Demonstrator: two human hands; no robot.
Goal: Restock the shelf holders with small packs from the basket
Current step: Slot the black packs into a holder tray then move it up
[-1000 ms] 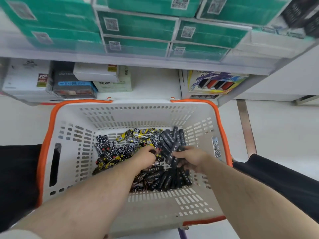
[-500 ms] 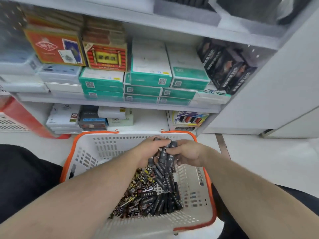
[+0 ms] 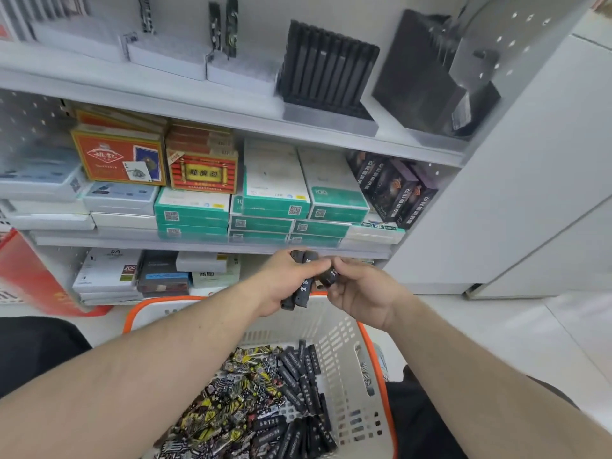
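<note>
Left hand (image 3: pixel 284 279) grips black packs (image 3: pixel 303 286); right hand (image 3: pixel 359 293) pinches one above basket (image 3: pixel 347 329).

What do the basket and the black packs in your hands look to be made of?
Basket: rigid moulded plastic, matte off-white with an orange rim, judging by the slotted walls. Black packs, held by the left hand and right hand: probably printed card or film; too blurred to tell.
</note>
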